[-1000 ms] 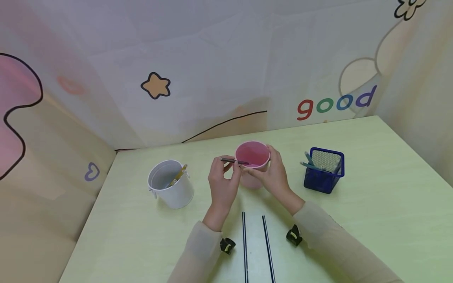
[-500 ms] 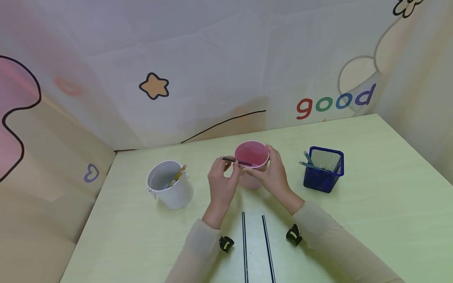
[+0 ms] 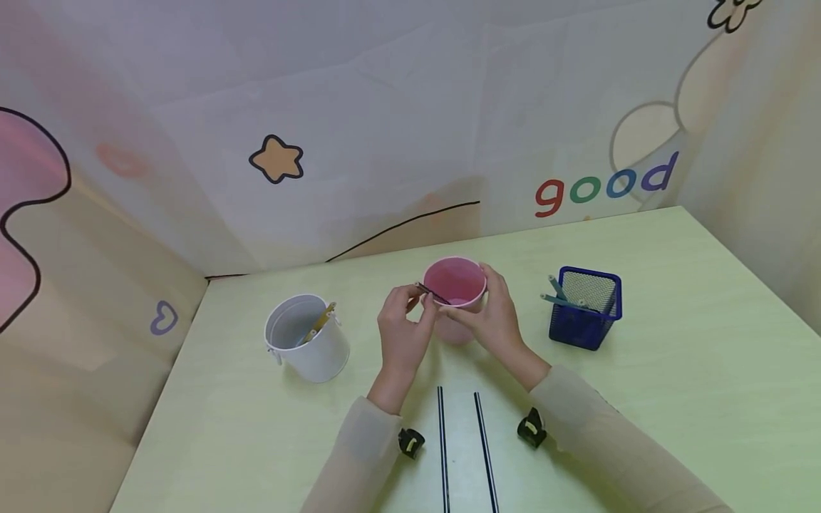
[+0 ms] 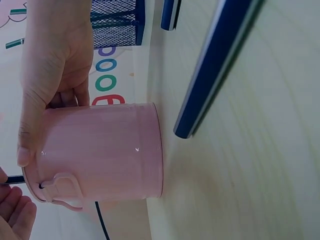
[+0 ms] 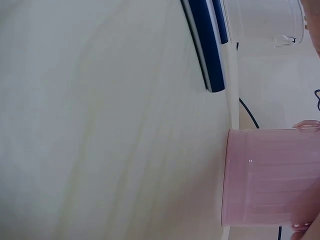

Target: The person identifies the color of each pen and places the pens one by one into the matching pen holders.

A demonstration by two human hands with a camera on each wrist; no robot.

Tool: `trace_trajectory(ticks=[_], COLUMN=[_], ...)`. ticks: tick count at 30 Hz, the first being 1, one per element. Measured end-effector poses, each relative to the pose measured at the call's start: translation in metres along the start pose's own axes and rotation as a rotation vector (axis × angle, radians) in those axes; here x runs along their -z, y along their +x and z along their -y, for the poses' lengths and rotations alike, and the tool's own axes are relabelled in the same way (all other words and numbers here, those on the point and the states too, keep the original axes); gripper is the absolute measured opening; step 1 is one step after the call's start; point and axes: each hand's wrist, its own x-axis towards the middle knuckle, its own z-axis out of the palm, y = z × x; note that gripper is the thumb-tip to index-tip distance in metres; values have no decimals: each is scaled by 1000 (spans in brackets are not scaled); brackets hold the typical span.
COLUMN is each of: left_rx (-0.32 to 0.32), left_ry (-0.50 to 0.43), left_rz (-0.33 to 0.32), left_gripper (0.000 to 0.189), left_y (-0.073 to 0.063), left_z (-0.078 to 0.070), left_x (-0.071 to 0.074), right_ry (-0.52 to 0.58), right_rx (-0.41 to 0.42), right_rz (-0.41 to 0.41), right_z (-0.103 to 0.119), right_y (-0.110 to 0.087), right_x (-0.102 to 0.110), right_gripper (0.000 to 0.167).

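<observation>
My left hand pinches a slim dark pencil at the near left rim of a pink bucket. The pencil slants down to the right, its front end over the bucket's opening. My right hand grips the bucket's right side, thumb along the near rim, with the other fingers partly hidden behind the wall. In the left wrist view the bucket stands on the table with its small handle facing that camera, and the pencil meets its rim. The right wrist view catches the lower bucket.
A white bucket with yellow pencils stands at left. To the right is a blue mesh holder with several teal pencils. Two dark, silver-striped rods lie lengthwise between my forearms. Behind the table hangs a printed cloth.
The pencil in my left hand has tipped more steeply, its front end lower inside the pink bucket's opening. My right hand keeps its grip on the bucket, and the head view shifts slightly.
</observation>
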Motion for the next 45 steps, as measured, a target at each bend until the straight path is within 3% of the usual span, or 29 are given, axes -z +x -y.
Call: trace_trajectory(ticks=[15, 25, 45], left_rx=[6, 65, 132], left_ry=[2, 41, 60], left_rz=[9, 87, 159], left_gripper=[9, 20, 40], left_y=[1, -4, -12], left_z=[-2, -5, -20], left_x=[5, 10, 21], right_ry=[-6, -11, -24], right_rx=[22, 5, -27], right_rz=[-3, 1, 16], right_z=[3, 4, 0], right_y=[0, 0, 1], right_x=[-1, 0, -1], right_gripper=[93, 93, 94])
